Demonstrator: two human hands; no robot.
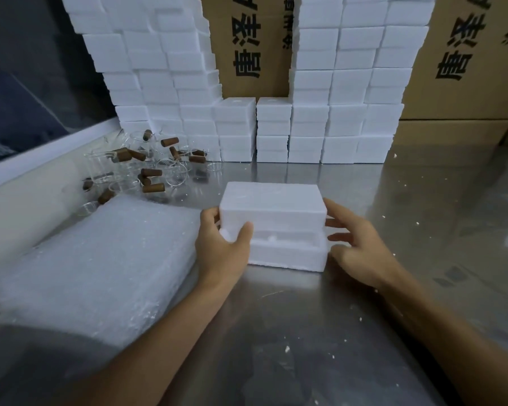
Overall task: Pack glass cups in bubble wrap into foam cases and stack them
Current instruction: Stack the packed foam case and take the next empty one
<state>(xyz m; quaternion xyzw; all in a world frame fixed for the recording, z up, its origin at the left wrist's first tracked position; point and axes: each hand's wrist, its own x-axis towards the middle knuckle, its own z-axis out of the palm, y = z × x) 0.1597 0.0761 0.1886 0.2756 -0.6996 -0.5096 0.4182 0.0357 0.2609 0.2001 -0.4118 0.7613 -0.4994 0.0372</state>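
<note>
A white foam case [273, 227] sits on the steel tabletop [305, 332] at the centre, its upper half resting slightly raised over the lower half, a gap showing along the near edge. The left hand [220, 244] has its grip clamped on the case's left end, thumb curled over the near face of the upper half and fingers wrapped round the side. The right hand [355, 244] lies at the case's right end with fingers spread and nearly straight, fingertips touching the foam, grip apart. At nine o'clock from the case, just beside the left hand, lies a thick stack of bubble wrap sheets [94, 265]. At eleven o'clock a loose heap of glass cups [147, 168] with brown handles lies on the tabletop. At twelve o'clock, well apart from the case, closed foam cases stand in tall stacks [335, 106] against cardboard cartons [247, 45] printed with black characters.
</note>
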